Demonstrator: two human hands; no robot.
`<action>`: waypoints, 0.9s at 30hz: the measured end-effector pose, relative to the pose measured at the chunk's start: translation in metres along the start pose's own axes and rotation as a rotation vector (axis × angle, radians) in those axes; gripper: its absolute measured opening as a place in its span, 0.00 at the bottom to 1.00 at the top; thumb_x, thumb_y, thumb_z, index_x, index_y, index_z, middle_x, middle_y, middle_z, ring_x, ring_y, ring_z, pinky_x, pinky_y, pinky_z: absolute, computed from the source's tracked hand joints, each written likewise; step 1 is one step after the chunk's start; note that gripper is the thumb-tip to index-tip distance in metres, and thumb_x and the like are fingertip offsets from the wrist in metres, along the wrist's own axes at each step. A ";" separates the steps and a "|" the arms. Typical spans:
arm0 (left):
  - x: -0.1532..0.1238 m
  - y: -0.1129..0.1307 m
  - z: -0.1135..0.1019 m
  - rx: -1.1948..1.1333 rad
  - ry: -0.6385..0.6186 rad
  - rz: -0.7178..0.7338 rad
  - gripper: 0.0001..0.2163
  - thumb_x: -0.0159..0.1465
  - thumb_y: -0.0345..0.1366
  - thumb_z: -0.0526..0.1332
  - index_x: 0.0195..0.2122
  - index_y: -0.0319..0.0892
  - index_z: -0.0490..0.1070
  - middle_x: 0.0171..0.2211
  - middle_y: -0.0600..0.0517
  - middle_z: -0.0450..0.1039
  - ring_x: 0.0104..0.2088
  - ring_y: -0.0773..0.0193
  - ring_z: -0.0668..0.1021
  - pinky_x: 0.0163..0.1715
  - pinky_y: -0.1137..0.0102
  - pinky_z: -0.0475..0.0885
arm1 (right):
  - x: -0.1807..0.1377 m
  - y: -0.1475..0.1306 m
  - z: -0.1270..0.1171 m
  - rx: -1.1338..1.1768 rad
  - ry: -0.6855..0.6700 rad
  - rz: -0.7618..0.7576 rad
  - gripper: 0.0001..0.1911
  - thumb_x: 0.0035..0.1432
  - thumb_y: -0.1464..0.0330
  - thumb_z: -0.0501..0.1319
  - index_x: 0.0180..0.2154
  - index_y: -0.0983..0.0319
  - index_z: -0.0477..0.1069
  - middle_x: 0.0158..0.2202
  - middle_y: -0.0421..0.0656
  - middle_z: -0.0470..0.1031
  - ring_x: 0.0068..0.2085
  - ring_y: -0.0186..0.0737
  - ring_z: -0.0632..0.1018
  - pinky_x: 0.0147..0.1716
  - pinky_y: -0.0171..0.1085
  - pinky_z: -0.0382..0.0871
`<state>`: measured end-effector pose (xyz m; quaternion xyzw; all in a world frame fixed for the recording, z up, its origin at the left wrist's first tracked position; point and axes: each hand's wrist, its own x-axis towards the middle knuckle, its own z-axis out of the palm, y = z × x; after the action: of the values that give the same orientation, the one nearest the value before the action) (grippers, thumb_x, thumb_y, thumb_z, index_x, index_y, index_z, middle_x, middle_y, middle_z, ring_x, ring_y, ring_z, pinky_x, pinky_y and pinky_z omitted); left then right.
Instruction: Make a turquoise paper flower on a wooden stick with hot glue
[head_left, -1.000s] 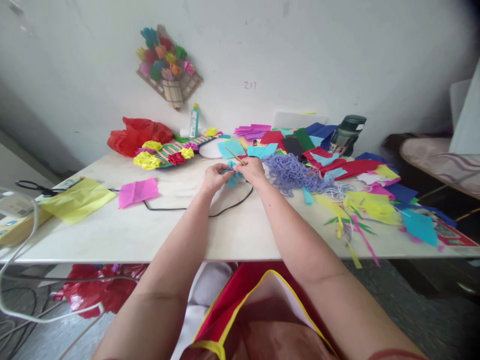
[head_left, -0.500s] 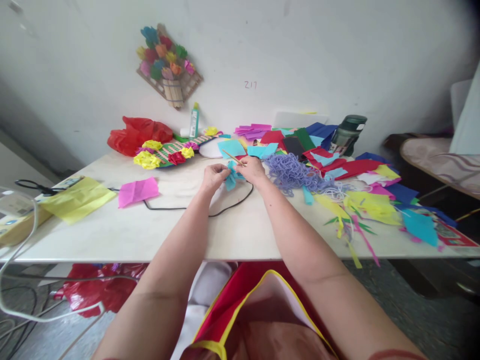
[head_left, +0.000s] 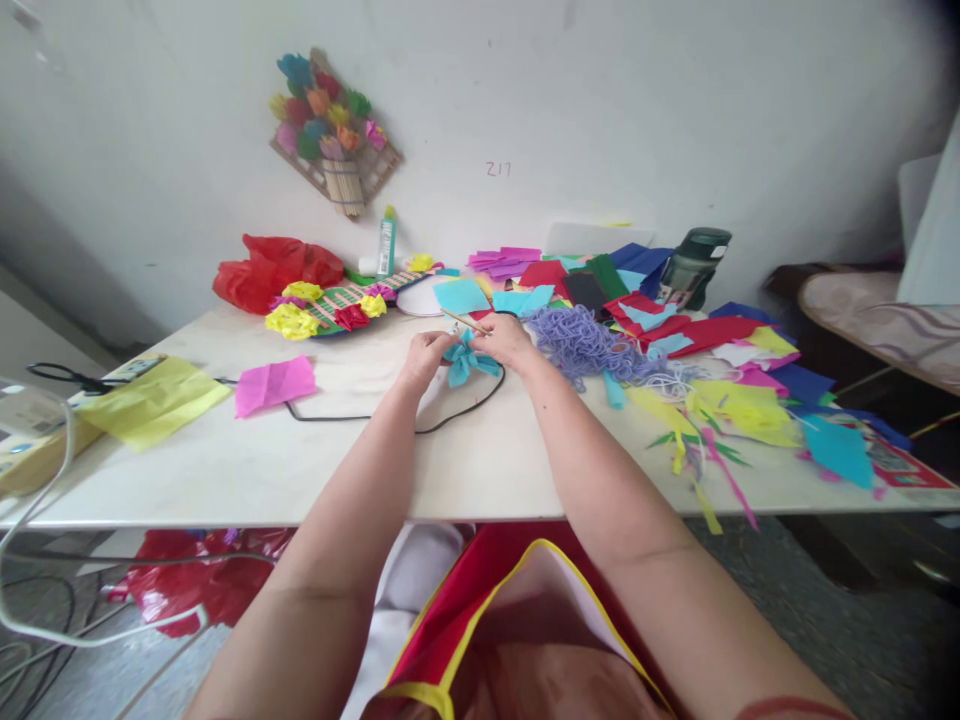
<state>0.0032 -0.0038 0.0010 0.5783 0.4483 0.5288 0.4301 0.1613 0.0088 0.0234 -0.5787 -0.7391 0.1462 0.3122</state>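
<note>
Two hands meet at the middle of the table point(head_left: 480, 470), above a loop of black cord point(head_left: 420, 428). Left hand point(head_left: 426, 356): grip closed on the near end of a crumpled blue paper piece point(head_left: 463, 360), fingers pinched. Right hand point(head_left: 504, 338): grip closed on a thin wooden stick point(head_left: 459, 320), which points up and to the left away from the person; fingertips also touch the far side of the blue paper. Paper is held just above the table surface, between the two hands, folds fanning out like a bow.

Right of the right hand: heap of lilac yarn point(head_left: 581, 342), touching a spread of coloured paper sheets point(head_left: 720, 400). Dark green bottle point(head_left: 694, 266) stands behind them near the wall.

Left of the hands: pink sheet point(head_left: 274, 384), yellow sheet point(head_left: 154, 400), both flat. Scissors point(head_left: 64, 376) at the far left edge. Red plastic bag point(head_left: 274, 268) and glue bottle point(head_left: 386, 242) at the back.
</note>
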 end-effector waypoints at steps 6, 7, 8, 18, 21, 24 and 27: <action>0.002 -0.005 -0.001 0.000 -0.010 -0.019 0.12 0.45 0.45 0.62 0.19 0.39 0.71 0.19 0.54 0.65 0.24 0.66 0.69 0.24 0.72 0.68 | -0.001 -0.001 0.001 0.010 0.003 0.009 0.04 0.47 0.68 0.62 0.24 0.61 0.75 0.27 0.39 0.76 0.34 0.37 0.74 0.31 0.33 0.60; 0.003 -0.006 -0.001 -0.003 -0.014 -0.016 0.12 0.45 0.45 0.63 0.19 0.40 0.70 0.19 0.54 0.65 0.24 0.66 0.69 0.25 0.72 0.68 | -0.001 -0.002 0.001 0.011 0.005 0.018 0.05 0.47 0.68 0.62 0.24 0.61 0.75 0.27 0.39 0.76 0.34 0.38 0.74 0.31 0.33 0.59; 0.003 -0.007 -0.002 -0.011 -0.019 -0.014 0.12 0.45 0.44 0.63 0.19 0.40 0.70 0.19 0.54 0.65 0.24 0.67 0.69 0.25 0.72 0.68 | -0.002 -0.002 0.001 0.015 0.006 0.027 0.05 0.47 0.68 0.61 0.24 0.61 0.75 0.27 0.39 0.76 0.34 0.38 0.74 0.31 0.33 0.59; 0.007 -0.011 -0.007 -0.163 -0.141 -0.119 0.13 0.43 0.44 0.65 0.22 0.39 0.71 0.20 0.54 0.68 0.22 0.66 0.72 0.26 0.69 0.71 | -0.002 -0.004 -0.001 -0.002 0.012 0.036 0.08 0.50 0.67 0.60 0.27 0.62 0.77 0.28 0.39 0.76 0.34 0.37 0.73 0.32 0.33 0.60; 0.007 -0.011 -0.008 -0.160 -0.169 -0.116 0.14 0.43 0.43 0.65 0.25 0.37 0.73 0.22 0.52 0.71 0.24 0.65 0.73 0.28 0.68 0.72 | -0.002 -0.004 -0.002 -0.034 0.011 0.040 0.09 0.51 0.66 0.60 0.30 0.62 0.78 0.32 0.40 0.78 0.35 0.37 0.74 0.31 0.33 0.58; 0.007 -0.012 -0.009 -0.156 -0.188 -0.110 0.14 0.42 0.41 0.65 0.26 0.37 0.74 0.22 0.53 0.71 0.24 0.66 0.73 0.29 0.68 0.73 | -0.002 -0.005 -0.002 -0.057 0.012 0.046 0.10 0.51 0.65 0.61 0.31 0.62 0.79 0.35 0.41 0.79 0.37 0.37 0.75 0.31 0.33 0.58; 0.007 -0.013 -0.009 -0.153 -0.195 -0.119 0.14 0.41 0.40 0.65 0.27 0.37 0.75 0.21 0.54 0.71 0.23 0.66 0.73 0.28 0.68 0.73 | -0.003 -0.006 -0.002 -0.071 0.013 0.053 0.11 0.52 0.64 0.61 0.33 0.61 0.80 0.37 0.42 0.80 0.38 0.38 0.75 0.31 0.33 0.59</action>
<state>-0.0067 0.0063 -0.0090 0.5648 0.3961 0.4761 0.5454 0.1584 0.0034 0.0278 -0.6098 -0.7261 0.1243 0.2923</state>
